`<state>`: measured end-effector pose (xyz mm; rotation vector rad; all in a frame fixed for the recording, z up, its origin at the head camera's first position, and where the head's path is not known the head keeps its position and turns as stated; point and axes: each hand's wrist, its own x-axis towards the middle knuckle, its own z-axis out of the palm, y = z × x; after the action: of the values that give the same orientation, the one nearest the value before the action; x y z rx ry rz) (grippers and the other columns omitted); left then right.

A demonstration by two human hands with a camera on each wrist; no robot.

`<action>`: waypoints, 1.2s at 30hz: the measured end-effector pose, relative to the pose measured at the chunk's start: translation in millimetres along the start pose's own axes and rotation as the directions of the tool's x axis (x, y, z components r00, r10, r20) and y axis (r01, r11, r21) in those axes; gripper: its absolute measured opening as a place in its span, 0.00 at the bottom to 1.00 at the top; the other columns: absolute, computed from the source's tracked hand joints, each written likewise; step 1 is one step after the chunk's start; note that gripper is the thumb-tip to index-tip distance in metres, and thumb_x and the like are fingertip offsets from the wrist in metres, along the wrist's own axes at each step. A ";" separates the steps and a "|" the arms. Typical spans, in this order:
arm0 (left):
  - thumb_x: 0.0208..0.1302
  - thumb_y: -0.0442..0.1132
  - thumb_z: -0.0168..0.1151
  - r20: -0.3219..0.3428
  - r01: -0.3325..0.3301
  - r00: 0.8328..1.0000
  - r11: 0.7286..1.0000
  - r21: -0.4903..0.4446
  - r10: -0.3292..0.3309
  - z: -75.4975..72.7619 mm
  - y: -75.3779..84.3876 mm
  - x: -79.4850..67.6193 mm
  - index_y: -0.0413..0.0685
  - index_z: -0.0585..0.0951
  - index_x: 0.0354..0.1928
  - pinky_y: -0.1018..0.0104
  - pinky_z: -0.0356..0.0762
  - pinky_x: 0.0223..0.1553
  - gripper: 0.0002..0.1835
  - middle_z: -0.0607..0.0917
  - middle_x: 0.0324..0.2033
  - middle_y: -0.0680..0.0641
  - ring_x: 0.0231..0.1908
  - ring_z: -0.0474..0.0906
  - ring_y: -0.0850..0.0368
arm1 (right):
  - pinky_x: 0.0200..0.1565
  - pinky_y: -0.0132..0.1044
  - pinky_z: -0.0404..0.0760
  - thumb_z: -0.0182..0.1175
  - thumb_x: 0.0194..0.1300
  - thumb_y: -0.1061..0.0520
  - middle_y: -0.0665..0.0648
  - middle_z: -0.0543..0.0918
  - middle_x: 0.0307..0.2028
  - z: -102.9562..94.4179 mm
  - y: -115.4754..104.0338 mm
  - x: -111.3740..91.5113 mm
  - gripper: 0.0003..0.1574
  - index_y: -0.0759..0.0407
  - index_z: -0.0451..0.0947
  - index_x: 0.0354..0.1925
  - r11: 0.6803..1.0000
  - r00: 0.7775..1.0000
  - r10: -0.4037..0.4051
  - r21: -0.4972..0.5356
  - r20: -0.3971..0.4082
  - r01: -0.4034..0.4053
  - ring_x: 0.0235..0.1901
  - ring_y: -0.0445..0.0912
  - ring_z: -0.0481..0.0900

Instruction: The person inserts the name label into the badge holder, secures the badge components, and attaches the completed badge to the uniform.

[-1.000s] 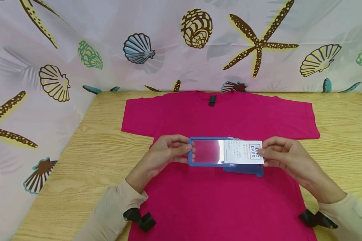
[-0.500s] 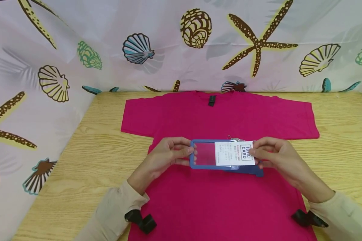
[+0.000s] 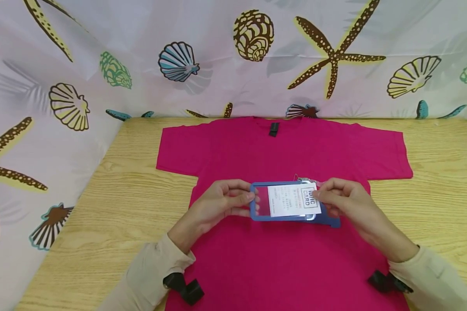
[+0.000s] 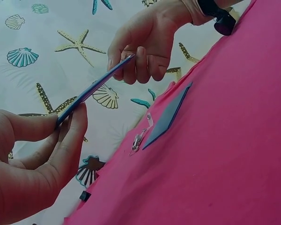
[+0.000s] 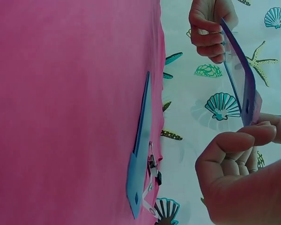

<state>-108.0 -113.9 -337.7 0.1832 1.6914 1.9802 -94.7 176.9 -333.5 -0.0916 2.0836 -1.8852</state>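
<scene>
My left hand [image 3: 214,205] pinches the left end of a blue card holder frame [image 3: 282,219] with a clear window, thumb on top and fingers behind. In my right hand [image 3: 352,205], thumb and fingertips grip the right end of a white paper card [image 3: 289,201] printed "ID/IC CARD". The card overlaps most of the window, tilted slightly against the frame. Both wrist views show the holder raised above the shirt. A second blue piece [image 4: 168,117] lies below on the pink T-shirt [image 3: 272,268], beside a metal clip [image 4: 136,140] with a clear strap.
The T-shirt is spread flat on a wood-grain table [image 3: 113,194], its collar toward the back. A white curtain [image 3: 225,86] with shells and starfish hangs behind and at the left. Black camera straps [image 3: 184,289] are worn on both wrists.
My right hand has moved left, carrying the card farther over the window. The holder in my left hand has shifted slightly right and toward me.
</scene>
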 end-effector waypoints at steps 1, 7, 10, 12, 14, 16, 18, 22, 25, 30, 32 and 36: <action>0.65 0.28 0.58 -0.003 0.003 1.000 1.000 -0.001 -0.003 0.2 -0.3 0.0 0.29 0.75 0.48 0.54 0.82 0.45 0.11 0.85 0.38 0.44 0.36 0.84 0.51 | 0.26 0.31 0.67 0.61 0.65 0.59 0.49 0.76 0.20 1.2 -0.3 0.0 0.05 0.55 0.77 0.30 1.000 1.000 -0.005 0.002 0.001 0.005 0.21 0.40 0.66; 0.65 0.28 0.58 -0.019 0.027 0.999 1.000 0.004 -0.027 1.2 -2.0 0.5 0.30 0.75 0.49 0.55 0.82 0.45 0.13 0.84 0.39 0.45 0.38 0.83 0.52 | 0.26 0.31 0.66 0.62 0.65 0.59 0.49 0.74 0.19 7.4 0.6 0.8 0.06 0.55 0.77 0.29 1.000 1.000 -0.014 0.005 0.000 0.014 0.20 0.40 0.64; 0.65 0.28 0.59 -0.016 0.031 0.999 0.999 0.013 -0.031 1.5 -2.3 1.0 0.30 0.74 0.50 0.55 0.82 0.45 0.13 0.83 0.40 0.43 0.38 0.83 0.52 | 0.25 0.32 0.65 0.62 0.64 0.59 0.48 0.72 0.19 9.4 1.9 1.2 0.07 0.55 0.76 0.29 1.000 1.000 -0.007 0.008 0.000 0.007 0.20 0.40 0.65; 0.65 0.28 0.59 -0.015 0.030 0.999 0.999 0.014 -0.030 1.5 -2.1 1.1 0.30 0.74 0.50 0.55 0.82 0.45 0.13 0.84 0.40 0.43 0.39 0.83 0.51 | 0.25 0.32 0.65 0.62 0.64 0.60 0.48 0.72 0.19 10.3 2.8 1.4 0.07 0.55 0.75 0.29 1.000 1.000 -0.012 0.014 0.001 0.012 0.20 0.41 0.65; 0.65 0.28 0.59 -0.011 0.027 1.000 1.000 0.012 -0.027 1.4 -2.0 1.1 0.30 0.74 0.50 0.55 0.82 0.45 0.13 0.84 0.40 0.42 0.39 0.83 0.51 | 0.25 0.31 0.65 0.62 0.64 0.60 0.48 0.73 0.19 11.0 2.8 1.5 0.07 0.55 0.75 0.29 1.000 1.000 -0.019 0.019 -0.006 0.019 0.21 0.40 0.66; 0.64 0.28 0.58 -0.008 0.023 1.000 1.000 0.009 -0.023 1.7 -2.3 1.1 0.30 0.74 0.50 0.54 0.82 0.45 0.13 0.84 0.40 0.42 0.38 0.83 0.51 | 0.25 0.30 0.66 0.62 0.64 0.60 0.48 0.76 0.21 11.5 2.5 1.4 0.07 0.54 0.76 0.28 1.000 1.000 -0.023 0.019 -0.016 0.024 0.22 0.40 0.68; 0.65 0.28 0.58 -0.004 0.022 1.000 1.000 0.001 -0.022 2.5 -2.7 1.1 0.30 0.75 0.49 0.54 0.82 0.45 0.12 0.84 0.40 0.43 0.38 0.83 0.51 | 0.25 0.29 0.67 0.62 0.64 0.60 0.48 0.78 0.21 12.3 1.9 1.2 0.08 0.54 0.76 0.27 1.000 0.999 -0.025 0.012 -0.031 0.025 0.24 0.39 0.70; 0.65 0.28 0.58 0.003 0.020 1.000 1.000 -0.017 -0.020 4.9 -4.2 1.5 0.30 0.75 0.48 0.55 0.82 0.45 0.11 0.84 0.38 0.44 0.36 0.83 0.52 | 0.27 0.28 0.71 0.63 0.63 0.60 0.48 0.80 0.23 13.9 0.4 0.4 0.09 0.54 0.76 0.26 1.000 0.998 -0.014 -0.003 -0.064 0.014 0.27 0.38 0.73; 0.65 0.27 0.57 0.006 0.011 1.000 1.000 -0.028 -0.011 6.7 -4.9 1.6 0.30 0.75 0.48 0.55 0.82 0.45 0.11 0.84 0.38 0.44 0.36 0.83 0.52 | 0.30 0.29 0.76 0.64 0.62 0.59 0.49 0.81 0.24 14.9 -0.6 -0.2 0.08 0.54 0.77 0.26 1.000 0.997 -0.012 -0.014 -0.082 0.011 0.29 0.39 0.76; 0.65 0.26 0.56 0.019 -0.007 1.000 0.999 -0.035 0.008 9.1 -5.2 1.4 0.28 0.75 0.49 0.54 0.82 0.45 0.12 0.83 0.39 0.45 0.38 0.82 0.52 | 0.31 0.29 0.73 0.66 0.61 0.58 0.48 0.82 0.29 16.2 -1.6 -1.9 0.08 0.53 0.78 0.26 0.998 0.994 -0.041 -0.061 -0.101 0.035 0.31 0.39 0.74; 0.65 0.26 0.56 0.026 -0.010 1.000 0.999 -0.032 0.011 9.8 -5.3 1.5 0.27 0.74 0.50 0.53 0.82 0.45 0.13 0.83 0.39 0.45 0.39 0.82 0.52 | 0.31 0.28 0.73 0.66 0.61 0.58 0.49 0.83 0.31 16.8 -2.1 -2.5 0.08 0.54 0.78 0.26 0.996 0.994 -0.051 -0.077 -0.099 0.044 0.32 0.39 0.75; 0.66 0.26 0.56 0.025 -0.007 1.000 1.000 -0.026 0.008 10.5 -5.4 1.4 0.26 0.73 0.51 0.53 0.82 0.46 0.14 0.83 0.40 0.45 0.39 0.82 0.52 | 0.34 0.29 0.76 0.65 0.61 0.58 0.53 0.85 0.34 17.8 -2.4 -2.4 0.07 0.56 0.78 0.27 0.995 0.995 -0.055 -0.090 -0.084 0.047 0.34 0.41 0.80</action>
<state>-103.1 -103.5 -340.9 0.2042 1.6510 1.9959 -87.8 160.2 -331.9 -0.0858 2.2426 -1.8577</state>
